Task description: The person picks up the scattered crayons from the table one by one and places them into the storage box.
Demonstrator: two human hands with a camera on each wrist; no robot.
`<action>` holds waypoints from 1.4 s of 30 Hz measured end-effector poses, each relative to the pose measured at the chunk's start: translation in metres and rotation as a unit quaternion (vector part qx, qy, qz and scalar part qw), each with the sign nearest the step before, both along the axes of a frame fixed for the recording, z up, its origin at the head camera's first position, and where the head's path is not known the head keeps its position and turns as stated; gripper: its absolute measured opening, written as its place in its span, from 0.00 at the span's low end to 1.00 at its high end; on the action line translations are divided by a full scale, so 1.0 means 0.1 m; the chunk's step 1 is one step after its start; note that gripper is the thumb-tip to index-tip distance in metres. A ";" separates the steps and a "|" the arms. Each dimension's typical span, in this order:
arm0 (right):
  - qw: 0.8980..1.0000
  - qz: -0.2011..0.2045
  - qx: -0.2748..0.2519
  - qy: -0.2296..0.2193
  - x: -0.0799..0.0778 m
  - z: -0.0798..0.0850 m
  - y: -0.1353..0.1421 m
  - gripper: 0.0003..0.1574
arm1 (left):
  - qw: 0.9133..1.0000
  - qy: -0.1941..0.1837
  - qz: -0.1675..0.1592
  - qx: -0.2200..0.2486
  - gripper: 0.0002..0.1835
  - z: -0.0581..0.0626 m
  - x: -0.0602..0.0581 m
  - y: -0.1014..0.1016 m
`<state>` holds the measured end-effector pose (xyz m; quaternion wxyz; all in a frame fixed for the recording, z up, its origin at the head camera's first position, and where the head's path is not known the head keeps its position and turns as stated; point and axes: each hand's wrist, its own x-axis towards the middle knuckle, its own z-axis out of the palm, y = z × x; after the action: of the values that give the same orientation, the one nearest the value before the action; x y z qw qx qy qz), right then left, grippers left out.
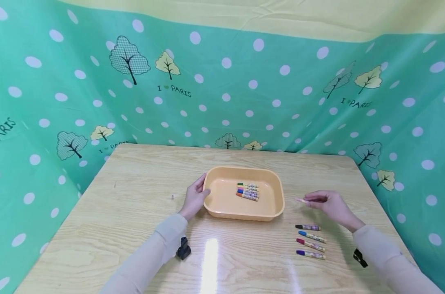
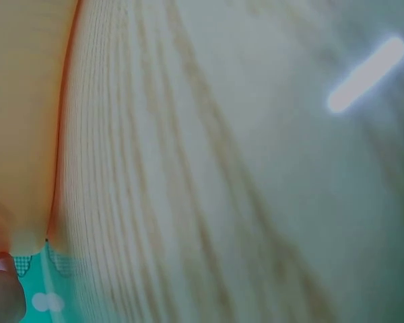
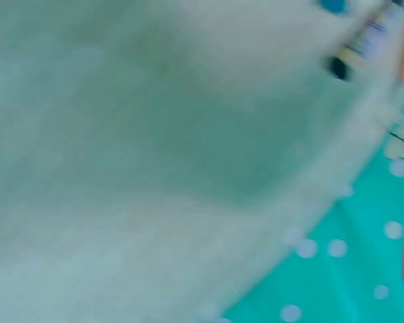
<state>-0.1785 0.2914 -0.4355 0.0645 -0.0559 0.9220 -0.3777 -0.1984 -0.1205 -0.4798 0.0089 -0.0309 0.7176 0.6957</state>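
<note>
My left hand (image 1: 195,197) grips the left end of a peach plastic tray (image 1: 216,213), thumb over the rim and fingers outside. In the left wrist view the tray's wall (image 2: 23,114) fills the left edge, with a bit of the hand (image 2: 5,296) below it. Inside the tray several wrapped crayons (image 1: 247,197) lie side by side, with green, pink, blue and orange among their tips. Right of the tray, my right hand (image 1: 332,207) pinches a pale pink-tipped crayon (image 1: 302,200) above the table. The right wrist view is blurred and shows a black crayon (image 3: 350,57).
In front of the right hand lie a black crayon (image 1: 308,227), a blue crayon (image 1: 312,236), a red crayon (image 1: 311,244) and a purple crayon (image 1: 311,255) in a column. A tiny bit (image 1: 172,197) sits left of the tray. A green dotted curtain (image 1: 226,98) hangs behind the wooden table (image 1: 134,220).
</note>
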 end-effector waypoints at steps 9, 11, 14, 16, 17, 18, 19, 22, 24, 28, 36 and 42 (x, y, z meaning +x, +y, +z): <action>0.999 -0.001 -0.031 0.014 -0.10 0.31 -0.28 0.22 | 1.000 -0.001 0.005 -0.002 0.33 0.02 -0.01 0.01; 0.999 0.003 -0.044 0.008 -0.13 0.31 -0.39 0.21 | 1.000 -0.004 0.006 -0.004 0.33 0.01 -0.01 0.01; 0.998 0.008 -0.066 0.007 -0.19 0.29 -0.58 0.20 | 1.000 -0.005 0.005 -0.009 0.33 0.01 0.00 0.00; 0.997 0.012 -0.078 0.011 -0.22 0.27 -0.71 0.20 | 1.000 -0.006 0.005 -0.012 0.33 0.01 0.00 0.00; 0.996 0.012 -0.084 0.011 -0.24 0.26 -0.77 0.20 | 1.000 -0.006 0.006 -0.012 0.33 0.01 0.00 0.00; 0.996 0.012 -0.090 0.011 -0.26 0.24 -0.84 0.19 | 1.000 -0.005 0.006 -0.012 0.33 0.01 0.00 0.00; 0.995 0.015 -0.095 0.011 -0.28 0.23 -0.90 0.19 | 1.000 -0.005 0.006 -0.012 0.33 0.01 0.00 -0.01; 0.994 0.020 -0.111 0.007 -0.33 0.18 -1.06 0.17 | 1.000 -0.004 0.006 -0.010 0.33 0.01 0.00 -0.01; 0.992 0.024 -0.121 0.004 -0.35 0.14 -1.15 0.17 | 1.000 -0.004 0.007 -0.010 0.33 0.01 0.00 0.00; 0.991 0.030 -0.131 -0.002 -0.39 0.06 -1.28 0.16 | 1.000 0.000 0.007 -0.009 0.33 0.01 0.01 0.00; 0.989 0.046 -0.141 -0.007 -0.48 -0.11 -1.51 0.16 | 1.000 -0.003 0.004 -0.002 0.33 0.01 0.00 -0.01; 0.989 0.055 -0.135 -0.020 -0.53 -0.23 -1.67 0.15 | 1.000 -0.011 0.001 -0.001 0.33 -0.01 -0.01 -0.01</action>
<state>-0.2311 0.1241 -0.4586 0.0956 -0.1066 0.8566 -0.4956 -0.1993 -0.1218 -0.4807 0.0160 -0.0392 0.7184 0.6944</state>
